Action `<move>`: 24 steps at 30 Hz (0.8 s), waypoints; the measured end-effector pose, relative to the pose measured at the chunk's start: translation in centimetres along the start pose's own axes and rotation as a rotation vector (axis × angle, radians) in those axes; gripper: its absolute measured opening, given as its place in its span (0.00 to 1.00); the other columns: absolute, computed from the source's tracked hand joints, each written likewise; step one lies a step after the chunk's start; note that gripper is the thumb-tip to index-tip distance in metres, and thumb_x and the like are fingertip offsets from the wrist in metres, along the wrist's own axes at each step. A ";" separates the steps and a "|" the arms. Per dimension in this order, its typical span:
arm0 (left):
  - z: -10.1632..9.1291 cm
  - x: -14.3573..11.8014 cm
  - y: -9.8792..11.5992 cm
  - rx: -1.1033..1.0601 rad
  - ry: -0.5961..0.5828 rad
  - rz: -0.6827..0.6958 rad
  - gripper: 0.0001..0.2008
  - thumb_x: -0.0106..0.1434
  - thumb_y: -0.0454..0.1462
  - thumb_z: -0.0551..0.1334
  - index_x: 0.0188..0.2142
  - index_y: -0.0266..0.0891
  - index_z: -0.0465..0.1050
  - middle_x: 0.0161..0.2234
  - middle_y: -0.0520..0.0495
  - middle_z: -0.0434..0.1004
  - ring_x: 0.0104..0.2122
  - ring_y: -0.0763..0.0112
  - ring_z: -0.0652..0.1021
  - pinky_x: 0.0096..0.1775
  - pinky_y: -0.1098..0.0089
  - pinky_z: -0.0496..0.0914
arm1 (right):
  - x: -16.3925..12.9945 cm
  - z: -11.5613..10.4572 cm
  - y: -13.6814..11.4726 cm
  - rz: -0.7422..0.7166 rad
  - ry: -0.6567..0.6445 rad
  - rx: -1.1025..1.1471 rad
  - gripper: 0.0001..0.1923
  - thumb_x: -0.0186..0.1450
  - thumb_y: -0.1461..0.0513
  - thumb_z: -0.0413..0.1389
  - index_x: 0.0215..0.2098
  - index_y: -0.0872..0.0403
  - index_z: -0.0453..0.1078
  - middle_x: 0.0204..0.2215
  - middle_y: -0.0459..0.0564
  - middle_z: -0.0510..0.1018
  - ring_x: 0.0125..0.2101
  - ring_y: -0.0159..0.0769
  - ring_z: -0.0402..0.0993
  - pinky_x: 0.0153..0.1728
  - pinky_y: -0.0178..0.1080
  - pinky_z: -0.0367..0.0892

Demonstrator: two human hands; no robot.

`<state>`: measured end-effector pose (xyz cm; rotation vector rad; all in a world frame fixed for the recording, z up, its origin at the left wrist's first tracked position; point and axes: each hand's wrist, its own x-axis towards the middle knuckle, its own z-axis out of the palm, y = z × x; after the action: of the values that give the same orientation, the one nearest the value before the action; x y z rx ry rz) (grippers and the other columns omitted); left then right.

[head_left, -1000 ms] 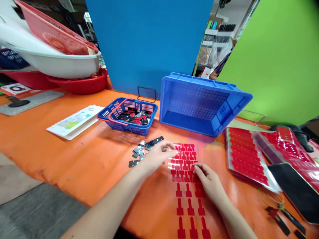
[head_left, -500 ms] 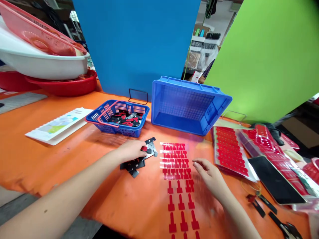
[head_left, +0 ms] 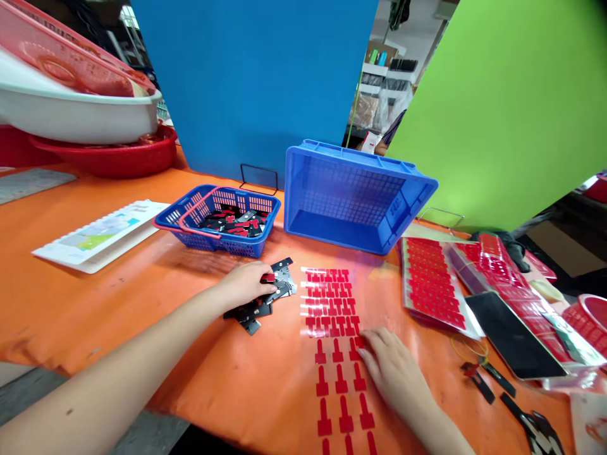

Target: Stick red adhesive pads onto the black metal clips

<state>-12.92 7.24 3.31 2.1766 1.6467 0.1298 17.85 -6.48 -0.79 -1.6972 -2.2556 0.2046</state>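
My left hand is closed at the pile of flat black and silver metal plates. A plate with a red patch shows at its fingertips, the rest of it hidden. To the right lies a clear sheet of red T-shaped stickers, its upper rows packed close and its lower rows spaced apart. The fingertips of my right hand pinch the edge of a red T-shaped sticker at the right end of a row, just below the packed ones.
Behind the pile stands a blue basket holding black plates with red pieces. A blue crate lies on its side beside it. Sticker sheets, a phone-like dark tablet and scissors-like black tools lie at right; a booklet lies left.
My right hand has come down and left, from hovering beside the packed rows onto a red sticker at the right edge. My left hand stays at the pile. The view has shifted slightly.
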 end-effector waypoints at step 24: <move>8.4 -2.9 14.1 -2.008 -0.536 -0.421 0.08 0.53 0.37 0.62 0.32 0.36 0.67 0.26 0.50 0.70 0.24 0.79 0.70 0.25 0.78 0.66 | -0.9 1.7 -0.4 0.162 0.033 0.064 0.04 0.64 0.62 0.44 0.33 0.52 0.59 0.29 0.50 0.67 0.31 0.39 0.66 0.32 0.42 0.63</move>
<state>1.52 -0.80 1.30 0.2531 0.7084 0.6309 17.16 -7.33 -2.45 -1.8368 -2.0662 0.2800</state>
